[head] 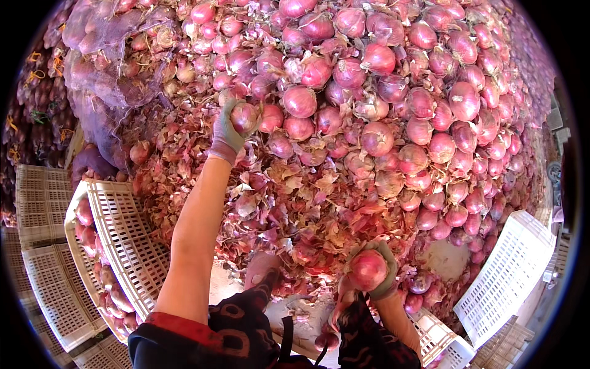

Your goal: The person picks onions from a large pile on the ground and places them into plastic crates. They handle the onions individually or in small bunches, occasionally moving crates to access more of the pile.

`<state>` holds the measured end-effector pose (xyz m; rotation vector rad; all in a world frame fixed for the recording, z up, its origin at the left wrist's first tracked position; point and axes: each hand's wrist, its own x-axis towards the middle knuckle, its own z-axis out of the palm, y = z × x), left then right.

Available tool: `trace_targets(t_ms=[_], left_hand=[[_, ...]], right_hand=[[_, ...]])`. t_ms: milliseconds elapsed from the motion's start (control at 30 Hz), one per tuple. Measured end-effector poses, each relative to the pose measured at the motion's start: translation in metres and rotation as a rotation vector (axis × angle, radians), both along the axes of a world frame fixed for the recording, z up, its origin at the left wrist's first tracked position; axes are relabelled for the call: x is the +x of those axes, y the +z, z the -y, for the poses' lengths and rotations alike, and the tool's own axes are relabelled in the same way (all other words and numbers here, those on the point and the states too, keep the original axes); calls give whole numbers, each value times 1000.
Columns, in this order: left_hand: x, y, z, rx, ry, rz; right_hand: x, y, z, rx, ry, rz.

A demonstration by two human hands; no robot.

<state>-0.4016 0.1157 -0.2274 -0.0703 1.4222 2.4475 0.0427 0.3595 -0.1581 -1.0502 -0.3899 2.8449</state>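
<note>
My left hand point(230, 127), in a thin grey-green glove, reaches forward to the near edge of a large heap of red onions point(378, 138). Its fingers are closed around a red onion point(244, 117) at the heap's left part. Close to my body, my right hand point(385, 267), gloved alike, holds a bigger red onion point(368, 270) over my knee. Between the two hands lies a thick layer of loose dry onion skins point(295, 193).
At the left, a white plastic crate point(131, 235) holds onions, with more crates point(60, 295) beyond it. Purple mesh sacks point(101, 83) of onions lie at the upper left. Further white crates point(507, 276) stand at the lower right. A loose onion point(326, 340) lies between my legs.
</note>
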Motion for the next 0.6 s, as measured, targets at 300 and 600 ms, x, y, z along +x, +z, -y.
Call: trace_targets(t_ms=[300,600], left_hand=[[19,57,-22,-782,-624,-144],[-10,73,-47,-1137,-889,-57]], right_hand=[[1,6,-2,45,86,-38],[-1,-11,6,-6,34,-49]])
